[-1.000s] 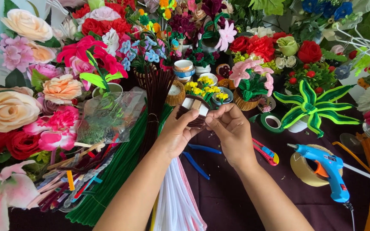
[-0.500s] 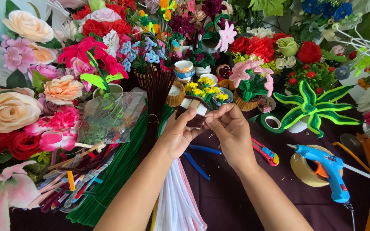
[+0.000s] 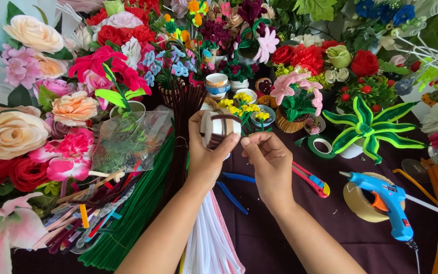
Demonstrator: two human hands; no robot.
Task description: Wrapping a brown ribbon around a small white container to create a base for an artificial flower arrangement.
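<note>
We grip a white roll (image 3: 218, 129) in our left hand (image 3: 206, 152), raised mid-table; our right hand (image 3: 269, 162) pinches a dark brown pipe cleaner (image 3: 225, 118) wound partly around it, the winding seemingly unfinished.

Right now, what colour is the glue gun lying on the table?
Blue with an orange trigger, glue gun, clearest in the head view.

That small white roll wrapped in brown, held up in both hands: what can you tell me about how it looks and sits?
The small white roll with a brown band looks like a short, pale cylinder with thin dark brown strands wound around its middle, fuzzy like pipe cleaner. The left hand grips it from below and behind, thumb across the front. The right hand pinches at its right edge with its fingertips. It is held above the dark purple table, in front of the craft flowers.
</note>
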